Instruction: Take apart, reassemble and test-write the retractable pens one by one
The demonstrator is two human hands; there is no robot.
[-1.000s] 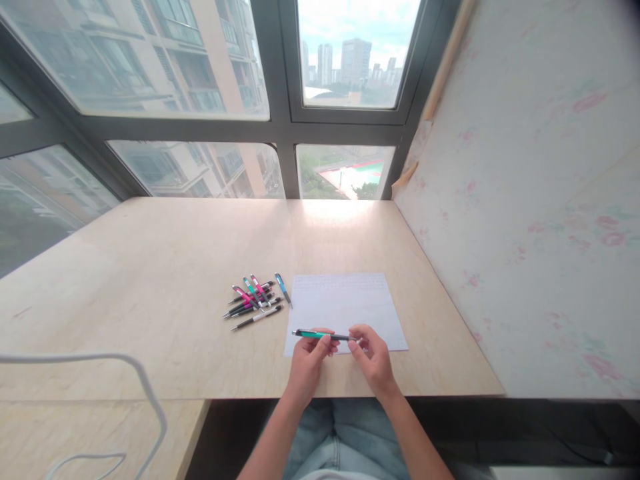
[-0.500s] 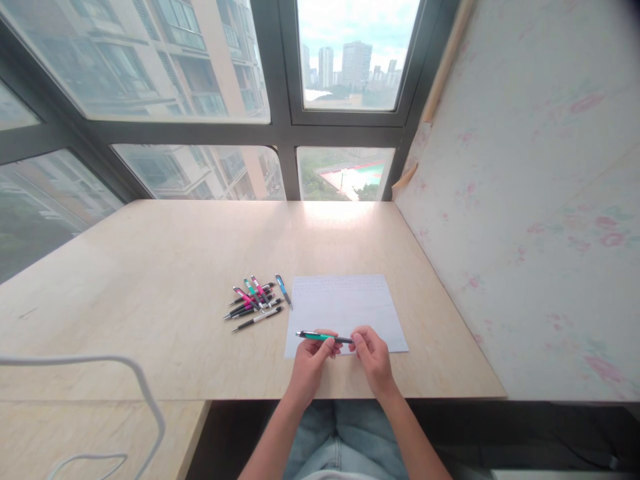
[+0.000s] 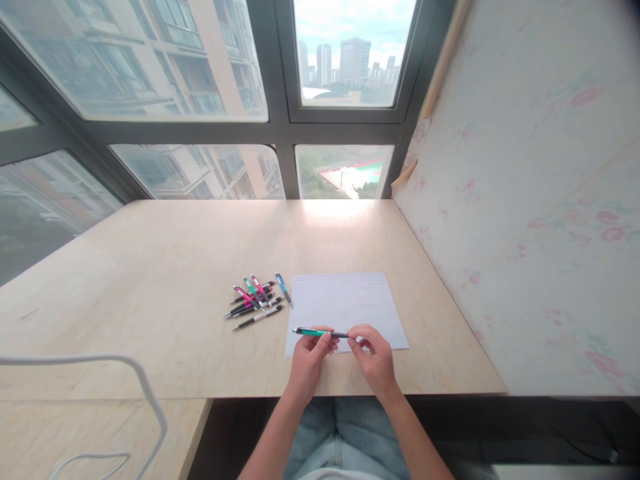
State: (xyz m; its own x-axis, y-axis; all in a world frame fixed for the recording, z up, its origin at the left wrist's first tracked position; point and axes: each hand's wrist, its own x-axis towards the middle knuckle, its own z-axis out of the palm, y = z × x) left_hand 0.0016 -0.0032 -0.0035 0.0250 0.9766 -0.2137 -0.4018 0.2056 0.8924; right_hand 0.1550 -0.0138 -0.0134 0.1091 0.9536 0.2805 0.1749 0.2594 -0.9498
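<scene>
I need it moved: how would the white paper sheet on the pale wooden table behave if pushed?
The white paper sheet lies flat and thin, so probably light and floppy. Pushed at one edge, it likely slides on the smooth pale wooden table, or buckles.

Your right hand (image 3: 374, 357) has crept leftward along the teal-and-black ballpoint pen (image 3: 315, 332). Its fingertips (image 3: 352, 341) now pinch the dark end closer to your left hand (image 3: 309, 360), so less of the black barrel shows between the hands than a second ago. The pen's free tip, which had drifted right half a second ago, is back out to the left. Your head has tipped slightly, so the white sheet of paper (image 3: 350, 300) sits a little higher in view.
</scene>
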